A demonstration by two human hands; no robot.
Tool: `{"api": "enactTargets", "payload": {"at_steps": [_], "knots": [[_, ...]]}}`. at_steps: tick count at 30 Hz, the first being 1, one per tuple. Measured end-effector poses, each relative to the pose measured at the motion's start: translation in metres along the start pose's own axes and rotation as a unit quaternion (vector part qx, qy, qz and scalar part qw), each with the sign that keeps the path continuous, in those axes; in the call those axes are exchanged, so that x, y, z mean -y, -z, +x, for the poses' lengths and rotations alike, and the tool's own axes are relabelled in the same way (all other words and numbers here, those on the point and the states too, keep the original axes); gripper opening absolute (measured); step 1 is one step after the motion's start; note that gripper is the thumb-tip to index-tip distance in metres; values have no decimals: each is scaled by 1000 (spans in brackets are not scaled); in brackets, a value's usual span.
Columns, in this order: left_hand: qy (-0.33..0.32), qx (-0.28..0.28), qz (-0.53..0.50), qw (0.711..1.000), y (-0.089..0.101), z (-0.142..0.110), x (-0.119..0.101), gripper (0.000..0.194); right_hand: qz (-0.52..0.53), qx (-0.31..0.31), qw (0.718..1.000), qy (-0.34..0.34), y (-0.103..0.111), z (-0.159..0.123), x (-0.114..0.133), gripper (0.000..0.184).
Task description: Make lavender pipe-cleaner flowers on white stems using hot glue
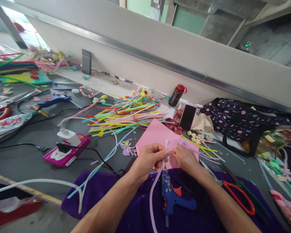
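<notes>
My left hand [149, 160] pinches a pale lilac pipe cleaner [152, 194], whose long end curves down to the bottom edge. A small lilac tuft [167, 142] sticks up above its fingertips. Close beside it, my right hand [185, 159] is closed, its thumb and finger together; what lies between them is hidden. Both hands are over a pink sheet [157, 131]. Just below the fingers a blue glue gun [168, 191] with an orange trigger rests on purple cloth [133, 207], nozzle toward the hands. Lilac stems [210, 158] with tufted ends lie behind my right hand.
Red-handled scissors [240, 197] lie to the right. Behind are a pile of coloured pipe cleaners [128, 113], a phone [188, 118], a bottle [176, 95] and a patterned bag [232, 119]. A magenta power strip [68, 152] with cables and cut lilac bits [128, 150] lie left.
</notes>
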State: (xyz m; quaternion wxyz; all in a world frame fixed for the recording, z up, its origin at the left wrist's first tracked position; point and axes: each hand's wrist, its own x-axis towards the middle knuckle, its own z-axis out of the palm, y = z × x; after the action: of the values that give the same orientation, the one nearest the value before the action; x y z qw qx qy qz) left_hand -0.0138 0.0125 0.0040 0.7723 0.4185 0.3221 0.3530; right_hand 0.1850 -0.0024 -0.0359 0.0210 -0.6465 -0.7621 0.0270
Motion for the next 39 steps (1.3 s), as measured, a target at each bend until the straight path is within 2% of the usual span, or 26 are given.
{"api": "enactTargets", "payload": {"at_steps": [5, 8, 9, 11, 12, 14, 17, 20, 25, 30, 34, 39], "knots": [[4, -7, -2, 1000, 0, 1, -1, 27, 97, -20, 995, 3, 27, 0, 1, 9], [-2, -12, 0, 1000, 0, 2, -1, 26, 208, -31, 978, 18, 49, -2, 6, 14], [-4, -13, 2, 1000, 0, 2, -1, 25, 318, -37, 947, 17, 55, -4, 8, 12], [-2, -13, 7, 1000, 0, 3, -1, 23, 495, -38, 868, 8, 63, -6, 12, 7], [2, -11, 9, 1000, -1, 3, 0, 23, 558, -33, 829, 4, 65, -7, 13, 5], [9, -7, 7, 1000, -2, 3, -1, 20, 629, -19, 777, -2, 66, -9, 15, 3], [21, -5, -3, 1000, -5, 3, -1, 20, 680, -11, 733, -12, 65, -10, 14, 6], [37, -4, -8, 999, -8, 3, -2, 20, 705, -18, 708, -23, 63, -10, 14, 10], [43, -2, -13, 999, -8, 2, -1, 20, 712, -8, 701, -41, 60, -9, 18, 11], [40, -3, -18, 999, -6, 3, 0, 21, 693, -12, 720, -47, 60, -11, 18, 14], [49, -6, -19, 999, -6, 4, 1, 22, 653, -24, 755, -42, 65, -14, 19, 19], [38, -11, -21, 999, -7, 3, 1, 21, 592, -46, 804, -33, 66, -18, 23, 15]]}}
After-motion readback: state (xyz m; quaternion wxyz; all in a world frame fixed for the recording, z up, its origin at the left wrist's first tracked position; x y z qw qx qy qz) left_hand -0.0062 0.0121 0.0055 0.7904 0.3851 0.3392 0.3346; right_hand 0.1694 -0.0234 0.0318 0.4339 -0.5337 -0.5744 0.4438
